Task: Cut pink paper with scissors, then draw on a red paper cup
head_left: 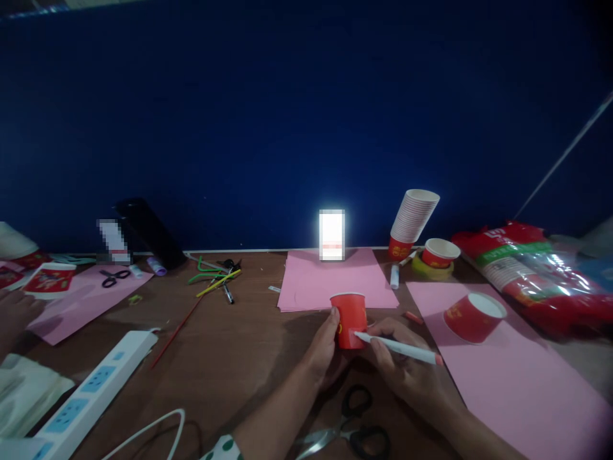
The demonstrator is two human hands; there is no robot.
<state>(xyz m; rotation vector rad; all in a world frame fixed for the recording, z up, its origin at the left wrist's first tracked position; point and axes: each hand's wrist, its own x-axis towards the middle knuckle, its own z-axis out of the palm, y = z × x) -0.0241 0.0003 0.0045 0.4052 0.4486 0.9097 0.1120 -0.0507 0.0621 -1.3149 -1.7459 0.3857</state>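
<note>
A red paper cup (pixel 351 308), turned upside down or upright I cannot tell, is gripped by my left hand (pixel 325 345) around its left side. In my right hand (pixel 405 364) is a white marker (pixel 407 349) with a red end, its tip touching the cup's lower side. Black-handled scissors (pixel 357 431) lie on the table just below my hands. A small red marker cap (pixel 414 317) rests to the right of the cup. Pink paper sheets (pixel 313 281) lie stacked behind it.
Another red paper cup (pixel 474 317) lies on pink paper (pixel 517 377) at right, beside a red plastic bag (pixel 541 275). Behind stand a leaning cup stack (pixel 414 217) and a glue stick (pixel 394 276). A power strip (pixel 96 383) and a co-worker's hand (pixel 16 316) are at left.
</note>
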